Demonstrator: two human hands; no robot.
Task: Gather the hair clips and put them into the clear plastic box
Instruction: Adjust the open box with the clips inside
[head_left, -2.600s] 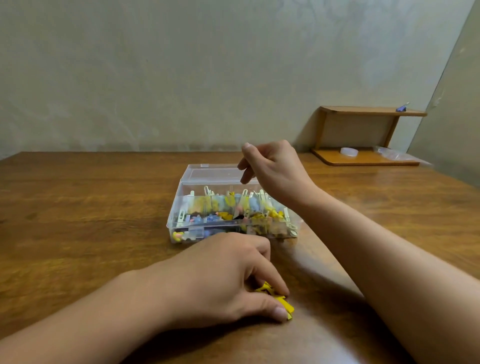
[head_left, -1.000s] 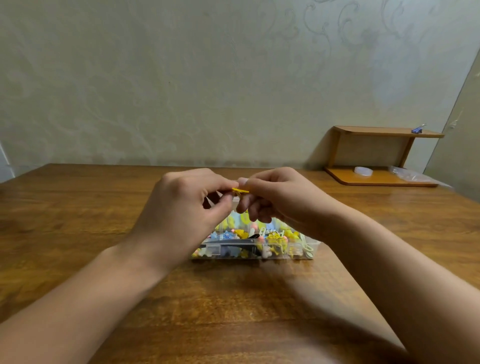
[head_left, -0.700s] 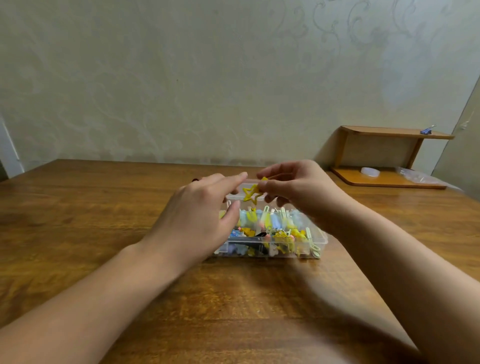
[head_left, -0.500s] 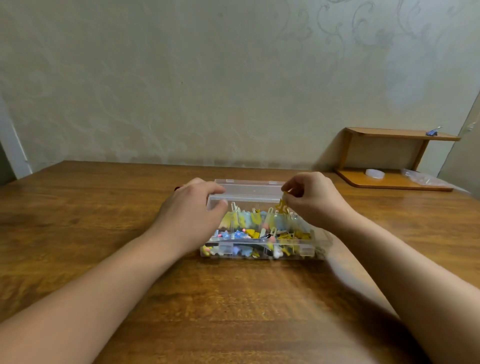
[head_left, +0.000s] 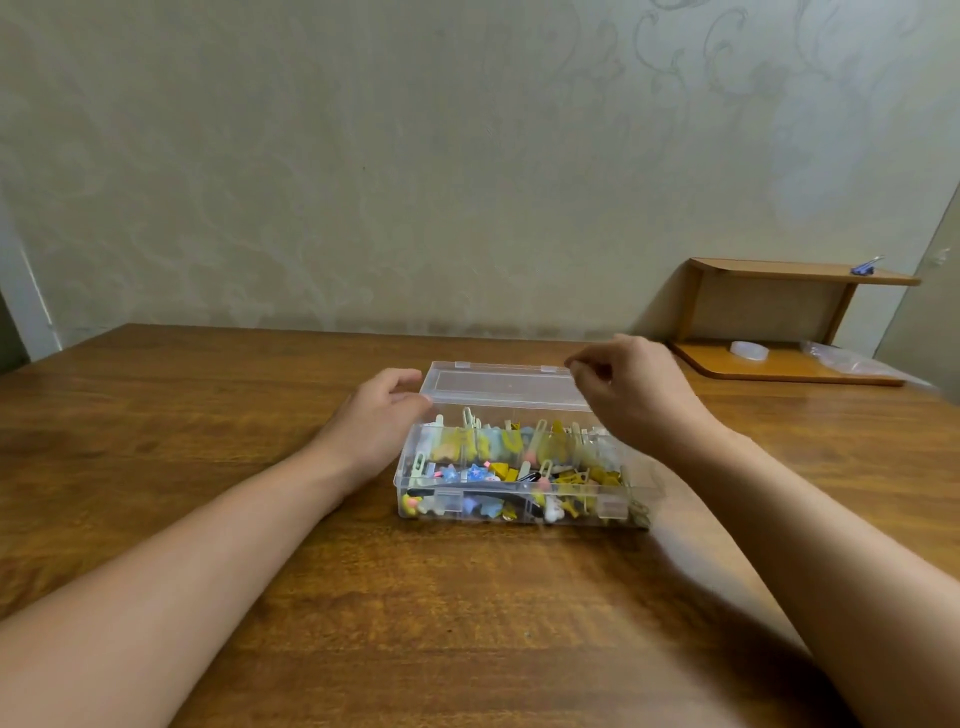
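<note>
Table (head_left: 208, 415): brown wood grain, fills the near field; both forearms cross it from the 7 and 5 o'clock corners toward centre.
Clear plastic box (head_left: 519, 512): sits on the table just past centre, at about 12 o'clock from the viewer. Long axis runs left to right, roughly parallel to the near table edge; front wall faces the viewer.
Hair clips (head_left: 498, 467): heaped inside the box, mixed yellow, blue, pink, pale green; several stand on end along the back row, tips up. None seen loose on the table.
Lid (head_left: 498, 387): hinged at the far long edge, tilted up and back, its long axis matching the box.
Left hand (head_left: 379, 421): at the box's left end, 9 o'clock side; fingers loosely bent, fingertips touching the lid's left corner. Holds no clip.
Right hand (head_left: 631, 395): over the box's right end, 3 o'clock side; fingers curled, thumb and forefinger pinched at the lid's right corner. Whether the pinch actually closes on the lid edge: cannot tell.
Wooden shelf (head_left: 779, 322): far right, about 2 o'clock, against the wall; a small round white item (head_left: 749, 349) on its lower board, a blue clip (head_left: 865, 267) on top.
Wall (head_left: 363, 156): pale, faint scroll pattern.
</note>
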